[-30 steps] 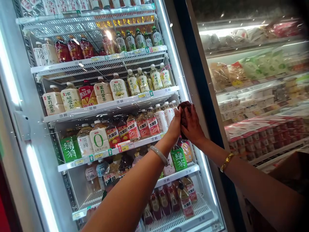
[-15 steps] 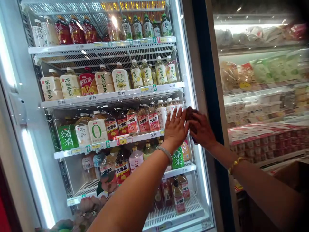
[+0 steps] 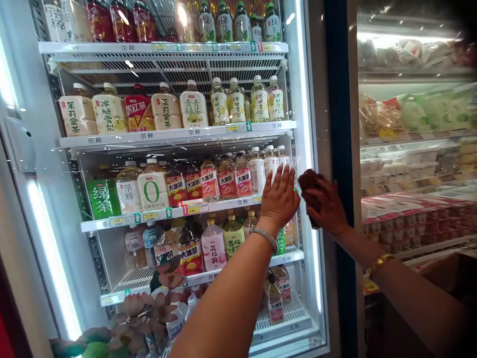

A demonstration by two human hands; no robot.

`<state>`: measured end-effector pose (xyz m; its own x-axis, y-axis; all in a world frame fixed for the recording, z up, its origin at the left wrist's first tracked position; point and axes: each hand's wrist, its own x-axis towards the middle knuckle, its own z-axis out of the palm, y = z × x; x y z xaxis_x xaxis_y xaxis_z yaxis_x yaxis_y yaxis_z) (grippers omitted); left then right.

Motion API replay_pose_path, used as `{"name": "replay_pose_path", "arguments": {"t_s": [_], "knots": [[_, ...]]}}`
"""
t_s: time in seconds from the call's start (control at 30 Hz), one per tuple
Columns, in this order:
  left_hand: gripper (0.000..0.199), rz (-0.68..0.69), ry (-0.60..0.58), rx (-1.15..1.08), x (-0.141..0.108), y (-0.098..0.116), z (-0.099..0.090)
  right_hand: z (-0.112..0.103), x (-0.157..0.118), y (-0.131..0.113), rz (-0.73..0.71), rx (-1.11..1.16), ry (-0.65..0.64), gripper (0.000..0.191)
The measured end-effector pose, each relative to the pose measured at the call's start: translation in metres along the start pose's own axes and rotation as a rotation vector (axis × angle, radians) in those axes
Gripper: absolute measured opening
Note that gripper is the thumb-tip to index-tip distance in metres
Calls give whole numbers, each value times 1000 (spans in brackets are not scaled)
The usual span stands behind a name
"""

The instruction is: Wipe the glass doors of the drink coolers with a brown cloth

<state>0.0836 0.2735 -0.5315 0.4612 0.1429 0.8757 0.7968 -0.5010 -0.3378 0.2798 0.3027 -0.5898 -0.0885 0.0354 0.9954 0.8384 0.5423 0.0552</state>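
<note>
My left hand (image 3: 279,196) lies flat against the glass door of a lit drinks cooler, its fingers spread a little and a bangle on the wrist. Just to its right, my right hand (image 3: 326,204) holds a dark brown cloth (image 3: 311,191) against the glass near the door's right edge. Behind the glass, white shelves (image 3: 194,133) carry rows of bottled tea, among them a white bottle with a green 0 (image 3: 152,189) and a green bottle (image 3: 103,198) at the left.
A dark frame post (image 3: 341,124) divides this cooler from an open chilled display with packaged food and stacked pink cups (image 3: 417,211). Pinkish flower shapes (image 3: 137,311) show at the lower left, over the glass.
Both hands appear slightly further right in the view and have moved a little apart. More of the dark cloth now shows in my right hand. The upper shelves appear higher in view.
</note>
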Motion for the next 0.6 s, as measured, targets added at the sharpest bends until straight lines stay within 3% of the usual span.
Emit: {"name": "replay_pose_path", "arguments": {"t_s": [0.07,0.13,0.2,0.27,0.4,0.5,0.6], "knots": [[66,4,0,-23,1,2,2,4,14,2,195,-42,151,45],[66,0,9,-36,1,2,2,15,33,-15,289,-33,272,48],[65,-11,20,-29,-2,1,0,25,40,-38,238,20,249,46],[65,-1,14,-10,-6,-1,-4,24,29,-50,134,71,146,43],[65,98,-52,11,-14,-6,-9,6,-5,-19,-4,33,-15,35],[67,101,-71,1,-13,-5,-8,8,3,-2,158,-46,158,42],[67,33,-31,-19,-14,-2,-9,29,23,-33,268,-21,265,49]]}}
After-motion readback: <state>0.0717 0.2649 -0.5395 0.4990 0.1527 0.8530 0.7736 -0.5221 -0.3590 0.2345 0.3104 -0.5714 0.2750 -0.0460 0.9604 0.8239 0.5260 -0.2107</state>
